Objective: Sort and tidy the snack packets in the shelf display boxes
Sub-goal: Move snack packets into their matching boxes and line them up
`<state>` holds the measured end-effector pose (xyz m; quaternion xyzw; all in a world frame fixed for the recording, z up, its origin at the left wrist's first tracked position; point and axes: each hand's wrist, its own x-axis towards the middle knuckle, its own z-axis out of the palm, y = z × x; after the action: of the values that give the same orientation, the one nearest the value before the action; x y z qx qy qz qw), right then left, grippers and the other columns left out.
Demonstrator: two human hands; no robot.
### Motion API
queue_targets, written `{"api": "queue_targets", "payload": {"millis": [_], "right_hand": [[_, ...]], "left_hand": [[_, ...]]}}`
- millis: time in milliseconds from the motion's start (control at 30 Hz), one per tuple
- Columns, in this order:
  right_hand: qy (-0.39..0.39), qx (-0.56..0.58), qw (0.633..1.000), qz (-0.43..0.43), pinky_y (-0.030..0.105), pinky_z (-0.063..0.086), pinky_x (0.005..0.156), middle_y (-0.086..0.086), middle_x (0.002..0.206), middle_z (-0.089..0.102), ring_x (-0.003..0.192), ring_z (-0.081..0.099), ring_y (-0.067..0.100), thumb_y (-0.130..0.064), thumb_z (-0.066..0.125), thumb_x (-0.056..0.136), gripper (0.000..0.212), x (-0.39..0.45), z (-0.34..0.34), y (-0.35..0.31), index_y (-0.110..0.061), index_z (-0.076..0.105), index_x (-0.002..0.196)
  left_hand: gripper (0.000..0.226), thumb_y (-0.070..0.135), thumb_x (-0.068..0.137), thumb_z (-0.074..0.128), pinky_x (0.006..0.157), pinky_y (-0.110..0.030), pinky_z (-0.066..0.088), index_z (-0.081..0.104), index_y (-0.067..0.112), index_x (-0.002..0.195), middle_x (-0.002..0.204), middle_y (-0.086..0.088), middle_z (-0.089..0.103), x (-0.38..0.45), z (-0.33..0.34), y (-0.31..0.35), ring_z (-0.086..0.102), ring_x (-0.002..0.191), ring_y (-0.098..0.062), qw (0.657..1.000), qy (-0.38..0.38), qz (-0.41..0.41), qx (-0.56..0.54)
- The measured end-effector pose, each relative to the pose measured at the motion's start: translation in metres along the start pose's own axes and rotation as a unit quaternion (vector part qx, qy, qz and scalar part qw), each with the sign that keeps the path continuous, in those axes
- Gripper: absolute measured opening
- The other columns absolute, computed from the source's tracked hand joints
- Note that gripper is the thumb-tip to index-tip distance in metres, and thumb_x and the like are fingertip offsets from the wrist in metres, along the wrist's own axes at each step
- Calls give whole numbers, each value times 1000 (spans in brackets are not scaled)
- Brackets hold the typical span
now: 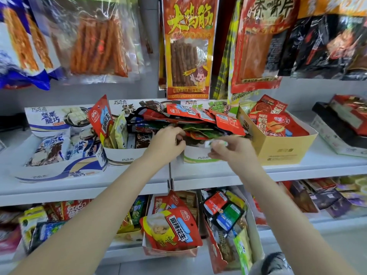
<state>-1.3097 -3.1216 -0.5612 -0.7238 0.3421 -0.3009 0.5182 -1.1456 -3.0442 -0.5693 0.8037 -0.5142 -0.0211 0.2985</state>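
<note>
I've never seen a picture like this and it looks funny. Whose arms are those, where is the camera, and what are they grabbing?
The camera sits on a person's head, so you look down their own two bare arms. They stand at a white shop shelf lined with cardboard boxes of snacks. The left hand reaches into the messy pile of red packets in the middle boxes. The right hand pinches a small white and green packet in its fingers. Beside them is a yellow box of red packets, and long snack bags hang above.
</note>
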Motion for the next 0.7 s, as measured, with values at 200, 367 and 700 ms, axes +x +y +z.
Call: {"api": "queue_targets", "payload": {"millis": [200,367,700], "right_hand": [[139,-233,954,-127,18,35,53,0,89,53,74,47,17,-19,58,89,14,2,28,22,-15,53,101],[206,-362,860,-297,35,43,53,14,89,54,73,51,29,1,63,79,6,7,33,36,-2,60,83],[65,-369,877,-301,42,44,73,9,100,63,92,51,35,-4,45,81,30,28,25,33,-4,68,101]], "left_hand": [[26,17,89,54,94,-32,43,63,14,113,114,-4,56,-10,0,-4,48,110,-22,999,-20,34,24],[36,16,90,50,100,-28,29,53,16,126,136,0,45,-23,5,-6,33,127,-19,990,-30,92,101],[45,19,91,48,109,-26,16,42,20,136,149,2,32,-26,3,-10,22,137,-16,988,-67,89,104]]}}
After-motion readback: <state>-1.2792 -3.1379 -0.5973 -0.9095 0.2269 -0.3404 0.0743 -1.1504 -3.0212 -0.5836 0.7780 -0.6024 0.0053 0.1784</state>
